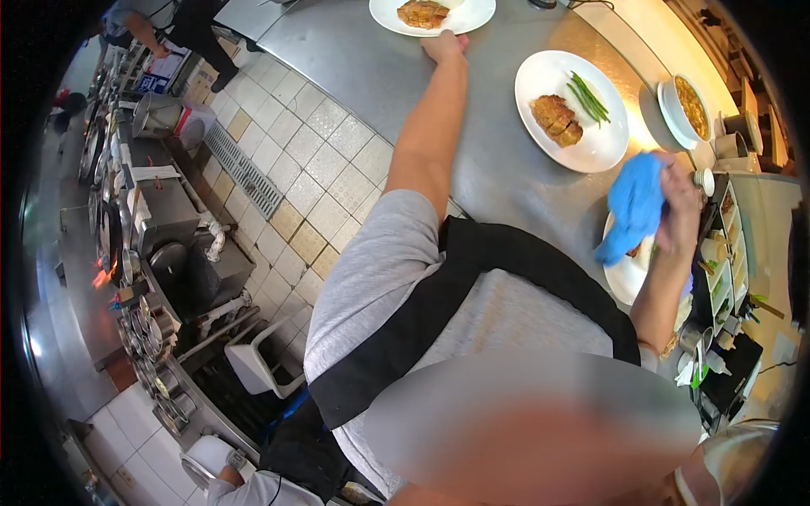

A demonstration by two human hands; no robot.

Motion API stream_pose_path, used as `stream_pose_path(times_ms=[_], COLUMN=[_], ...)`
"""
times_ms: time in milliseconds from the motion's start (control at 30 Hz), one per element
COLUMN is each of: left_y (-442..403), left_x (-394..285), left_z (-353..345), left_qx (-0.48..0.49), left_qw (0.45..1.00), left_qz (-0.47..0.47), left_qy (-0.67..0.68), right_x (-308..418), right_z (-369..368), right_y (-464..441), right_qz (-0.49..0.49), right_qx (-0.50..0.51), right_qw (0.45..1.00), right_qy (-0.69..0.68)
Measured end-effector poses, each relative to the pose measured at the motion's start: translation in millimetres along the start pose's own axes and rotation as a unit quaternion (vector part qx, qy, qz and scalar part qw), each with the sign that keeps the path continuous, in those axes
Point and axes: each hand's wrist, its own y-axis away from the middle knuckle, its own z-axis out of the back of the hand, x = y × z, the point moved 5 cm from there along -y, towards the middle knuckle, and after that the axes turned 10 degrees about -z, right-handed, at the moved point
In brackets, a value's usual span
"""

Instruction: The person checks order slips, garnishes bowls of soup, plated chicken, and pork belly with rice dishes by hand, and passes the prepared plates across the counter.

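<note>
My left hand (445, 47) reaches far forward and grips the near rim of a white plate (384, 18), which carries a browned piece of meat (422, 13). In my right hand (677, 202) is a bunched blue cloth (634, 198), held over another white plate (623, 282). The cloth hides most of that plate's food. Between my hands lies an oval white plate (537, 80) with sliced browned meat (555, 120) and several green beans (589, 98).
The plates rest on a steel counter (498, 169). A bowl of orange-brown food (689, 105) stands at the right, near ingredient containers (724, 270). Stoves and pans (152, 329) line the left, across a tiled floor (325, 160). Other people work at upper left (190, 34) and lower left (261, 489).
</note>
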Motion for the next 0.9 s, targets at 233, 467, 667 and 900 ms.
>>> stream_pose_path(times_ms=[233,467,667,900], left_y=[12.0,36.7,63.1,68.5], left_x=[-70.6,-134.6,-151.7,-119.2], left_z=[95.9,217.0,225.8,182.7], left_qx=[0.143,0.167,0.232,0.409], left_qw=[0.984,0.934,0.91,0.809], left_qz=[0.041,-0.082,-0.126,-0.1], left_qy=[-0.102,-0.305,-0.321,-0.41], right_x=[-118.9,-156.9,-135.9,-112.7], right_z=[-14.9,-51.0,-71.7,-133.9], right_y=[20.5,-12.2,-57.1,-118.5], right_qz=[-0.138,-0.187,0.001,0.299], right_qx=[0.013,0.04,-0.004,-0.052], right_qw=[0.988,0.97,0.954,0.723], right_qy=[-0.068,-0.15,0.299,0.62])
